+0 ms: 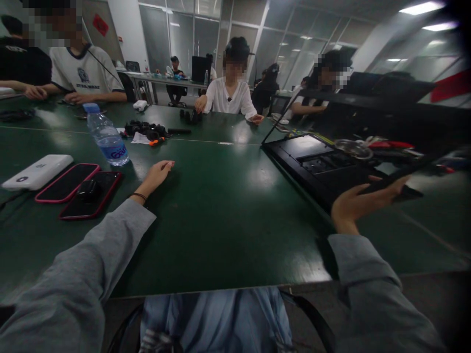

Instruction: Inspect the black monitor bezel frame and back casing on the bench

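Black rectangular hinged case at right on green worktop; right hand extended at its raised lid, grip unclear, left hand loosely curled on worktop, pinch unclear; even support should steady the lid.

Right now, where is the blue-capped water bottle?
In the head view, the bottle is on the green table at the left, just beyond the two phones and to the left of the person's left hand.

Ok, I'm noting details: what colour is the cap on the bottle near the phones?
The cap is blue, best seen in the head view.
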### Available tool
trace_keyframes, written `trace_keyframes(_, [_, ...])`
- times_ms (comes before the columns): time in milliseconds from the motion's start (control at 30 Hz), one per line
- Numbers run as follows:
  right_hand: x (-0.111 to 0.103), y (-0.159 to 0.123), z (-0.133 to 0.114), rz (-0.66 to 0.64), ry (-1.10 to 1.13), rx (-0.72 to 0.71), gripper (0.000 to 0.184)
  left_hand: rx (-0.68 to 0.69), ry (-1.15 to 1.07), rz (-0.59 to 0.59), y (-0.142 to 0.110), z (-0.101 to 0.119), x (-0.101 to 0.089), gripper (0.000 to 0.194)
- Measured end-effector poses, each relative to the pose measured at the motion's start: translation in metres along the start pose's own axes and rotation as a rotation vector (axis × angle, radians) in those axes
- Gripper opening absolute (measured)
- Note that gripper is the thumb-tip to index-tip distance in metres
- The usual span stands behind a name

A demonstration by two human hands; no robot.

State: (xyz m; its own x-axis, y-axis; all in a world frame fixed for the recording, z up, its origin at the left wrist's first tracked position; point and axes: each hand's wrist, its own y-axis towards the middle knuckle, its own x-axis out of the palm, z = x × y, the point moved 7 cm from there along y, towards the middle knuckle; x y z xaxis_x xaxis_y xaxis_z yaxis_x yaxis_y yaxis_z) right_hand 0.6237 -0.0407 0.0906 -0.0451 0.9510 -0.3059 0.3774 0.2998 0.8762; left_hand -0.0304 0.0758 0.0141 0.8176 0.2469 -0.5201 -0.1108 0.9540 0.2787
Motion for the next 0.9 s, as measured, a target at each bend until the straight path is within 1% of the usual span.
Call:
trace_keyframes(33, [-0.003,-0.002,-0.006,0.031,-0.024,0.001,0.071,0.004,-0.015,0.011,0.0,0.001,-0.001,0.048])
trace_keyframes(67, [-0.004,-0.004,-0.014,0.024,-0.033,-0.01,0.069,0.005,-0.042,0.016,0.0,0.002,-0.001,0.049])
trace_keyframes(133, [-0.005,-0.01,-0.038,-0.051,-0.026,-0.068,0.068,0.008,-0.112,0.033,-0.001,0.006,-0.003,0.051])
trace_keyframes(200, [-0.01,-0.016,-0.064,-0.101,0.022,-0.114,0.068,0.006,-0.139,0.09,-0.003,0.01,-0.009,0.055])
trace_keyframes(300, [-0.02,-0.017,-0.096,-0.097,0.17,-0.095,0.068,-0.02,-0.153,0.214,-0.007,0.015,-0.018,0.071])
trace_keyframes(367, [-0.017,-0.016,-0.11,-0.114,0.343,-0.068,0.068,-0.034,-0.155,0.29,-0.011,0.018,-0.023,0.082])
trace_keyframes(400, [-0.01,-0.015,-0.115,-0.148,0.426,-0.056,0.067,-0.032,-0.16,0.323,-0.013,0.02,-0.024,0.084])
trace_keyframes(467, [0.012,-0.016,-0.121,-0.246,0.517,-0.018,0.067,0.006,-0.197,0.362,-0.017,0.025,-0.024,0.083])
trace_keyframes(533, [0.038,-0.02,-0.12,-0.305,0.525,0.021,0.066,0.039,-0.242,0.372,-0.019,0.027,-0.022,0.075])
trace_keyframes(567, [0.051,-0.022,-0.118,-0.313,0.54,0.034,0.066,0.029,-0.257,0.396,-0.02,0.027,-0.022,0.067])
trace_keyframes(600, [0.062,-0.025,-0.113,-0.294,0.559,0.074,0.064,0.001,-0.258,0.389,-0.021,0.025,-0.021,0.058])
trace_keyframes(667, [0.087,-0.031,-0.102,-0.301,0.57,0.145,0.062,-0.041,-0.244,0.296,-0.019,0.024,-0.014,0.052])
trace_keyframes(700, [0.1,-0.034,-0.097,-0.336,0.556,0.168,0.062,-0.053,-0.258,0.272,-0.019,0.024,-0.012,0.05])
trace_keyframes(800, [0.134,-0.043,-0.086,-0.522,0.519,0.174,0.066,-0.066,-0.286,0.196,-0.019,0.028,-0.007,0.041])
trace_keyframes(833, [0.142,-0.045,-0.083,-0.57,0.517,0.175,0.067,-0.073,-0.291,0.2,-0.019,0.029,-0.007,0.039])
trace_keyframes(900, [0.151,-0.047,-0.076,-0.626,0.519,0.191,0.068,-0.102,-0.271,0.208,-0.02,0.031,-0.008,0.035])
